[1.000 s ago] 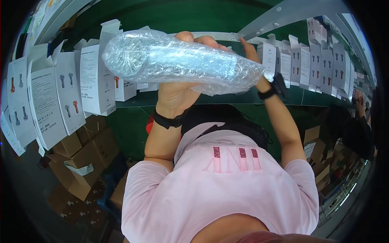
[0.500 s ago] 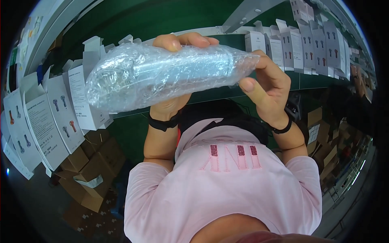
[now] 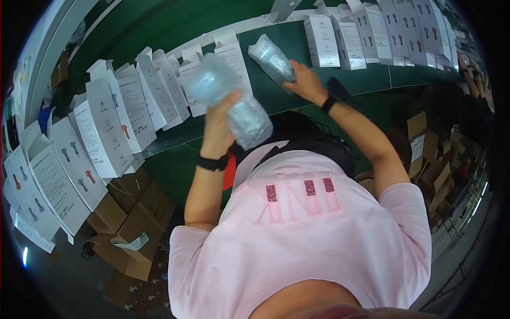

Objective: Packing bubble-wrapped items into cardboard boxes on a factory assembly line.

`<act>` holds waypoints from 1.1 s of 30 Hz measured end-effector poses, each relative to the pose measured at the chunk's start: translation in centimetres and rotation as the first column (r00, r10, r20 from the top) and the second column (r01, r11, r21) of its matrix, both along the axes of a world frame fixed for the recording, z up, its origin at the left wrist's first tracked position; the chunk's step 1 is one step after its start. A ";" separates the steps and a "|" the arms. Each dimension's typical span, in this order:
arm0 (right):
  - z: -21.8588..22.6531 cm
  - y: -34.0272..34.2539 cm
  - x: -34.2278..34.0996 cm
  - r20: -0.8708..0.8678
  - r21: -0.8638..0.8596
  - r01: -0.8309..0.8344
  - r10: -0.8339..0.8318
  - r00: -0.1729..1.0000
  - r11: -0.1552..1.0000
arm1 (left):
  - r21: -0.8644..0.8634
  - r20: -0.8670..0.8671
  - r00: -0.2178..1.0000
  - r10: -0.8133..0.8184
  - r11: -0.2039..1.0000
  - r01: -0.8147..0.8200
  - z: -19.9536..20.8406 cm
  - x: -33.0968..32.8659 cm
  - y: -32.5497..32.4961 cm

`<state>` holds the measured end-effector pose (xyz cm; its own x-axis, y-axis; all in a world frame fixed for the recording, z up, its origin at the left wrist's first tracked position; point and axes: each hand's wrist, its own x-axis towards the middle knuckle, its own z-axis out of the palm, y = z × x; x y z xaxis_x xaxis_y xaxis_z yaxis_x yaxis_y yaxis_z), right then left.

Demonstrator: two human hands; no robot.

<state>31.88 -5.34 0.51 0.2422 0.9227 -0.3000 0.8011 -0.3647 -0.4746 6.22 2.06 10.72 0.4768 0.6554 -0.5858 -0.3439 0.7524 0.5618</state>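
Observation:
In my left hand is a bubble-wrapped item, rounded at its far end and held around its narrower middle. It tilts above the table's near edge, its far end blurred by motion, and what is inside cannot be made out. Farther right, a smaller bubble-wrapped packet rests on the green tabletop. The fingers of my right hand close on this packet's near end. White cartons with raised flaps stand just behind the item in my left hand.
More upright white cartons curve along the left side, and another row lines the back right. Brown cardboard boxes lie below at the left, others at the right. Another person's hand shows at the far right edge.
Both hands were on one bubble-wrapped item close to me. My left hand now has it lower and to the left. My right hand has let go and reached forward to a second packet.

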 end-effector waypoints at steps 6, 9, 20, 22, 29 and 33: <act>4.8 3.3 2.2 -0.159 -0.170 0.148 -0.176 0.971 0.974 | -0.077 -0.117 0.985 0.130 0.987 -0.140 -2.3 3.7 -2.2; 11.6 2.1 2.9 -0.509 -0.281 0.242 -0.358 0.782 0.929 | -0.072 -0.029 0.985 0.172 0.982 -0.174 -2.6 5.0 -1.0; 26.9 0.6 -0.5 -0.144 0.510 -0.164 0.272 0.951 0.844 | 0.223 0.191 0.981 -0.044 0.975 0.001 3.0 6.1 3.3; 28.4 1.0 0.0 -0.290 0.616 -0.069 0.308 0.906 0.785 | 0.207 0.246 0.968 -0.042 0.978 -0.010 4.4 6.2 2.9; 28.2 0.4 0.9 -0.476 0.752 0.241 0.253 0.842 0.613 | 0.396 0.236 0.969 0.077 0.903 -0.168 7.4 4.9 0.2; 28.2 2.3 -0.3 -0.571 0.767 0.284 0.411 0.710 0.575 | 0.412 0.177 0.977 0.115 0.893 -0.180 5.9 3.6 -0.1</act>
